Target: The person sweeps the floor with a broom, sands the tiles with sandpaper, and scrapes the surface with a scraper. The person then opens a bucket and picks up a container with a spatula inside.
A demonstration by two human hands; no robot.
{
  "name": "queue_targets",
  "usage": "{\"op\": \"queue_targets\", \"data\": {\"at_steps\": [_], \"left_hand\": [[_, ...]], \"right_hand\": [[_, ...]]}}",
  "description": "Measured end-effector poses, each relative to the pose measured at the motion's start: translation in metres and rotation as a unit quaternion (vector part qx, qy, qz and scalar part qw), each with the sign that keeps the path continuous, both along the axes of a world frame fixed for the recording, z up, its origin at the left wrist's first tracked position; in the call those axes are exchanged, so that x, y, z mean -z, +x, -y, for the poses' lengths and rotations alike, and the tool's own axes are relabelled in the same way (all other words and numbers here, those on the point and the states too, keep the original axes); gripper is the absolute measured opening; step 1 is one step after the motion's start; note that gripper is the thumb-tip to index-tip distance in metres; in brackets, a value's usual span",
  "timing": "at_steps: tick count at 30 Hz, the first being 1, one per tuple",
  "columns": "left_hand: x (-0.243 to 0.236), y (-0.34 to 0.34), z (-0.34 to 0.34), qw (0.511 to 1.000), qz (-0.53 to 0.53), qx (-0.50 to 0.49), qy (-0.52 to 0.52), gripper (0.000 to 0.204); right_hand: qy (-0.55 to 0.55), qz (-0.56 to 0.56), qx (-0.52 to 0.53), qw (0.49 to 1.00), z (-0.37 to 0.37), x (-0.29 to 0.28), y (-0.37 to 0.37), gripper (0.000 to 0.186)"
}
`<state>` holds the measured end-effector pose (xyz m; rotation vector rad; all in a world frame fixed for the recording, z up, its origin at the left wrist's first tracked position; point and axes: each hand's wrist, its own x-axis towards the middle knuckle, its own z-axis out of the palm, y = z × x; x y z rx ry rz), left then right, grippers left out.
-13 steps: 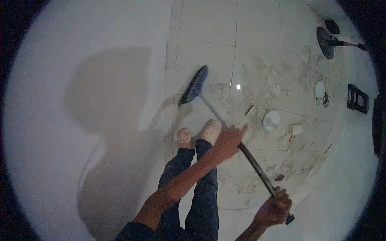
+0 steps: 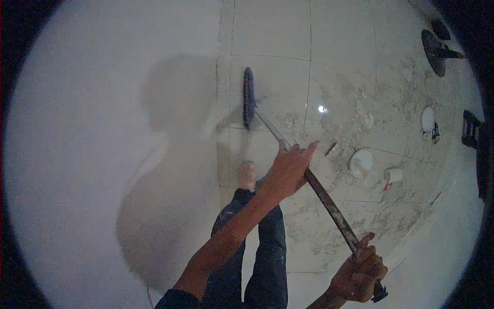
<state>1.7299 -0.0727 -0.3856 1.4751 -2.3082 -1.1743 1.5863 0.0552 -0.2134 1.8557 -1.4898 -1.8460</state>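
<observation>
My left hand (image 2: 290, 170) grips the middle of a long broom handle (image 2: 329, 206), with some fingers raised along it. My right hand (image 2: 360, 270) is closed round the handle near its lower end, at the bottom right. The broom's blue-black bristled head (image 2: 249, 95) rests on the pale tiled floor (image 2: 270, 31) beside the base of the white wall (image 2: 87, 129). Below it show a beige clog (image 2: 247, 172) and my dark trouser legs, partly hidden by my left forearm.
Dust and debris lie over the right part of the floor, with round white containers (image 2: 362, 162), a pale cup (image 2: 393, 174) and a thin dark piece (image 2: 331, 148). A round-based dark object (image 2: 433, 54) and a black stool-like object (image 2: 471, 131) are at the right edge.
The broom head has swung from a slant to nearly lengthwise along the wall and sits farther up the picture. My left hand has risen a little, my right moved slightly rightward; the view has shifted.
</observation>
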Motion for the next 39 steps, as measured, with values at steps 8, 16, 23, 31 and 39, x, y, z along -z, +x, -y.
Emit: {"op": "queue_targets", "data": {"at_steps": [8,16,23,31,39], "left_hand": [[0.074,0.065,0.03,0.993,0.101,0.043,0.048,0.064],[0.048,0.076,0.07,0.994,0.102,0.001,0.047,0.061],[0.015,0.033,0.05,0.987,0.066,0.086,0.116,0.061],[0.073,0.083,0.046,0.992,0.012,-0.007,0.122,0.05],[0.039,0.061,0.014,0.984,0.072,-0.094,0.132,0.055]], "right_hand": [[0.448,-0.663,-0.599,0.003,0.049,0.072,0.035,0.02],[0.549,-0.576,-0.603,-0.063,0.092,0.067,0.052,0.014],[0.457,-0.681,-0.554,0.14,0.087,0.01,0.015,0.019],[0.506,-0.558,-0.58,-0.31,0.072,0.067,0.068,0.006],[0.525,-0.631,-0.569,0.051,0.051,0.05,0.032,0.008]]}}
